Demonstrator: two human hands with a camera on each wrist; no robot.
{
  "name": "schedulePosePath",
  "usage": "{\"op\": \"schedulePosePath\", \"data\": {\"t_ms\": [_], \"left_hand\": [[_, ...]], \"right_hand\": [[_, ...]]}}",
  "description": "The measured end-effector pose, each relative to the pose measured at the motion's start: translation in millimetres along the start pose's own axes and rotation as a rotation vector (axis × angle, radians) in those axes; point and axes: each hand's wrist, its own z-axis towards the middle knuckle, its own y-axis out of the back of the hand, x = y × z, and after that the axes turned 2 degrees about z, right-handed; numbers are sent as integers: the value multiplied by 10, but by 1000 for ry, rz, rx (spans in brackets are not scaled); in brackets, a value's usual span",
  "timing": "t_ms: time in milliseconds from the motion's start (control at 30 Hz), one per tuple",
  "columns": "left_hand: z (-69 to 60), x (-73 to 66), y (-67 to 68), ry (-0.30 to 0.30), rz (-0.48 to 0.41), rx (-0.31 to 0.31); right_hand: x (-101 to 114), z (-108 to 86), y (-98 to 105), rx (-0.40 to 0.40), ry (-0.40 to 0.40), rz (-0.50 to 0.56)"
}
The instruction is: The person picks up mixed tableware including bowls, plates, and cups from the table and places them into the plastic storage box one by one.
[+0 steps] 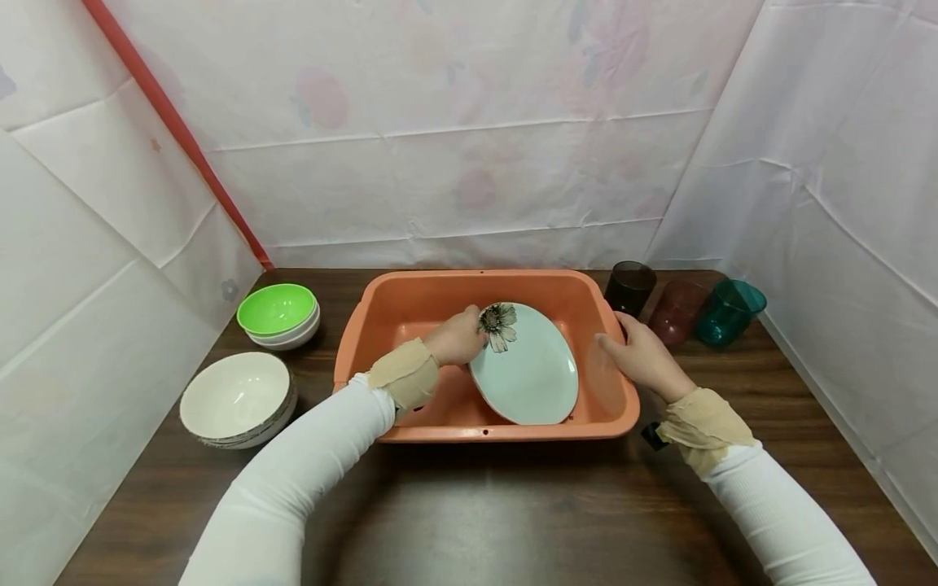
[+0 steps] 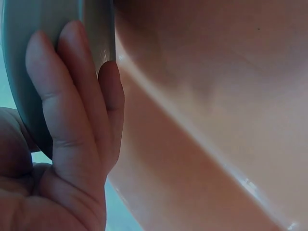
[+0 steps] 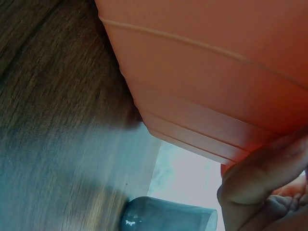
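Note:
A pale plate (image 1: 531, 370) with a dark flower print stands tilted inside the orange plastic basin (image 1: 484, 435). Its left edge is pinched by my left hand (image 1: 458, 336), whose fingers lie along the underside of the plate (image 2: 48, 14) in the left wrist view. On the basin's right rim, my right hand (image 1: 648, 358) grips with the thumb inside. The right wrist view shows its curled fingers (image 3: 255, 178) under that rim, against the outer wall of the basin (image 3: 192, 77).
Left of the basin stand a green bowl (image 1: 277, 309) stacked on white ones and a stack of larger cream bowls (image 1: 236, 397). To the right are a black cup (image 1: 629, 286), a red cup (image 1: 676, 313) and a teal cup (image 1: 729, 312). All rest on a dark wooden table (image 1: 498, 521).

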Motion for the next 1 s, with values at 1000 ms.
{"op": "schedulePosePath", "data": {"t_ms": [1000], "left_hand": [[140,110,-35,130,113,63]], "right_hand": [[-37,1,-23,-8,3,38]]}}
